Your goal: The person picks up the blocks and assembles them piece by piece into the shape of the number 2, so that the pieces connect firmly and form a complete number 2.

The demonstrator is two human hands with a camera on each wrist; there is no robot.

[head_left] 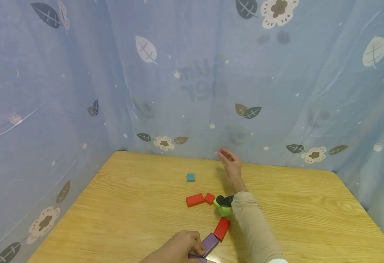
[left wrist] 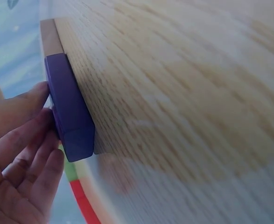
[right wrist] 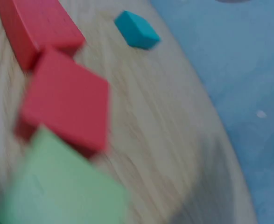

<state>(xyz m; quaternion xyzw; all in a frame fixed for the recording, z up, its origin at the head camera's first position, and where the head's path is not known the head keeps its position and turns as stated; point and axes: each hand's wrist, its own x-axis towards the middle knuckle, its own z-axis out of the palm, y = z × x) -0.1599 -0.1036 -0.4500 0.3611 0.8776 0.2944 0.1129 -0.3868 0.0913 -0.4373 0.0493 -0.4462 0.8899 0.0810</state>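
My left hand (head_left: 180, 248), low in the head view, has bent fingers at a purple block (head_left: 210, 244) and a second purple block (head_left: 196, 258). In the left wrist view the thumb and fingertips hold the upper edge of a purple block (left wrist: 69, 102); some fingertips are partly hidden behind it. My right hand (head_left: 232, 164) hovers near the table's back edge, fingers extended, holding nothing. Beneath the right wrist are a green block (head_left: 223, 211), partly covered, and a small red block (head_left: 209, 198). Longer red blocks (head_left: 195, 199) continue the curved line.
A small teal block (head_left: 190, 178) stands apart towards the back of the wooden table (head_left: 139, 204). Beyond a purple block lies a brown block (left wrist: 51, 37). A blue patterned curtain (head_left: 185, 91) surrounds the table's back and sides.
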